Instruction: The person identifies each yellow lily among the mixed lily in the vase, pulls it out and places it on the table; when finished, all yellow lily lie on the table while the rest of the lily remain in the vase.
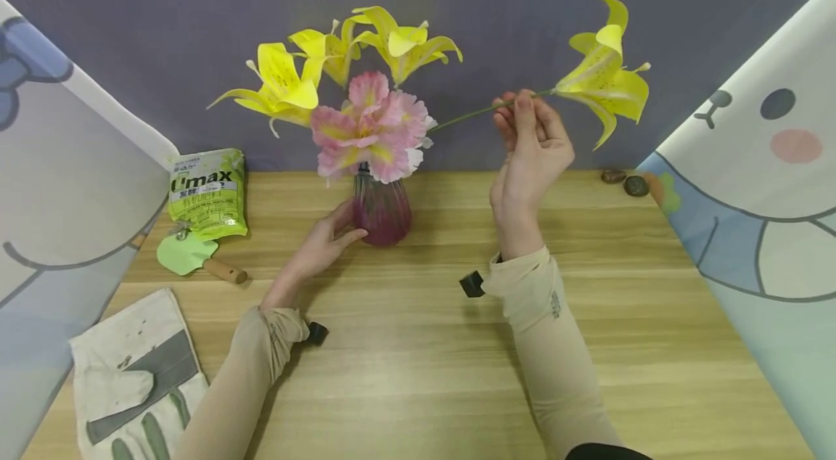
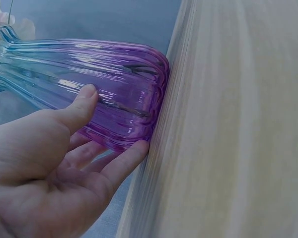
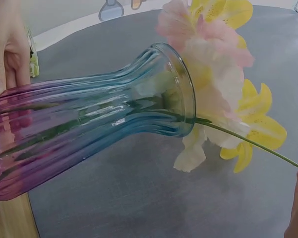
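A ribbed glass vase (image 1: 382, 213), purple at its base and blue toward the flared mouth, stands upright on the table. My left hand (image 1: 324, 241) holds its lower part, thumb on the near side and fingers behind, as the left wrist view shows. Between thumb and fingertips, my right hand (image 1: 532, 155) pinches the thin green stem (image 3: 253, 142) of a yellow lily (image 1: 607, 75). That stem slants out over the rim, its lower part inside the vase mouth. Pink flowers (image 1: 369, 128) and several other yellow lilies (image 1: 281, 86) rise from the vase.
At the left lie a green fertilizer bag (image 1: 207, 195), a small green trowel (image 1: 189, 254) with a wooden handle, and work gloves (image 1: 130, 380). Two dark stones (image 1: 636, 186) sit at the table's back right. Printed cloth walls (image 1: 751, 177) enclose the wooden table (image 1: 405, 373).
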The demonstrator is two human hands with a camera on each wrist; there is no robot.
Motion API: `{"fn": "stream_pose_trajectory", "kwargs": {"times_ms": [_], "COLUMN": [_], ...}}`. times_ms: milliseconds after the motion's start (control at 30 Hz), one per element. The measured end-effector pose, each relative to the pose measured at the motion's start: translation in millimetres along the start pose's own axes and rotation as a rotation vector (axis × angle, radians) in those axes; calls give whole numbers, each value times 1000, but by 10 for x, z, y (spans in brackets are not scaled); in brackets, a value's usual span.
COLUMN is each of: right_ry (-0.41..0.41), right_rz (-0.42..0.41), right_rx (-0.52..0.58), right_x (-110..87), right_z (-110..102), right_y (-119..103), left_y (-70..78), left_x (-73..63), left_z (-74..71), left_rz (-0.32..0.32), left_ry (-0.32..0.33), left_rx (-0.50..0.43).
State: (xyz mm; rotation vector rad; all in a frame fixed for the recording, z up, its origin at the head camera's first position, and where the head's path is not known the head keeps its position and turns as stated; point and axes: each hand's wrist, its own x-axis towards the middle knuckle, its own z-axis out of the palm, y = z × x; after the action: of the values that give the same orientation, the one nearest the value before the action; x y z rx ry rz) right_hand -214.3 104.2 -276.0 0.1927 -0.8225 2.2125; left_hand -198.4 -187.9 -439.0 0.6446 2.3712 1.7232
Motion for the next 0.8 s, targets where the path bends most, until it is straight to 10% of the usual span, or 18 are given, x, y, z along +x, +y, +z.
{"fn": "stream_pose_trajectory", "kwargs": {"times_ms": [800], "right_ry": [74], "right_rz": [-8], "right_rx": [54], "right_x": [78], "right_z": [-7], "right_y": [-109], "left_y": [-3], "left_x": [-1], "left_z": [23], "left_rz": [7], "left_ry": [12], "left_rx": [-13]}}
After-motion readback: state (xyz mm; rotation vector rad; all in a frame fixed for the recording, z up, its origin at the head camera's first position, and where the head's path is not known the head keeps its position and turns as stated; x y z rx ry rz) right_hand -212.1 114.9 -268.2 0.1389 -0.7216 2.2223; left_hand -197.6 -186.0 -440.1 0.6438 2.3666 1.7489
